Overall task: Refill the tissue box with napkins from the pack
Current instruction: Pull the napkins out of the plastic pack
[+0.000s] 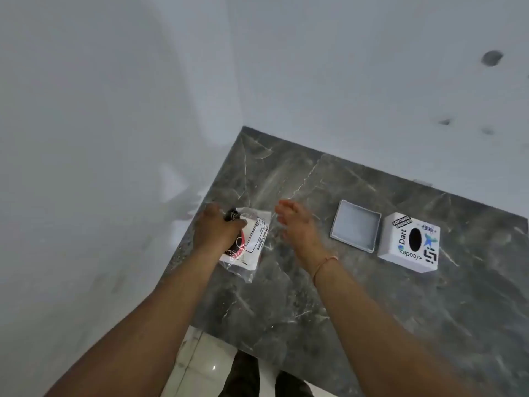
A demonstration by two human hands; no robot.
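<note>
A clear plastic pack of napkins [253,242] with a white label lies at the left of the grey marble counter [315,296]. My left hand [216,230] presses down on the pack's left part, fingers curled over its top edge. Beside the pack, on its right, my right hand [297,224] hovers with fingers apart, holding nothing. Further right stands the white cube tissue box [409,243], covered in stickers, with a dark oval slot facing up. Between my right hand and the box lies its separate white tray-like part [355,226], hollow side up.
White walls close the counter on the left [100,167] and at the back [372,81]. The counter's front edge runs near the bottom, with white floor tiles [197,365] below it and my dark-clad legs beside them.
</note>
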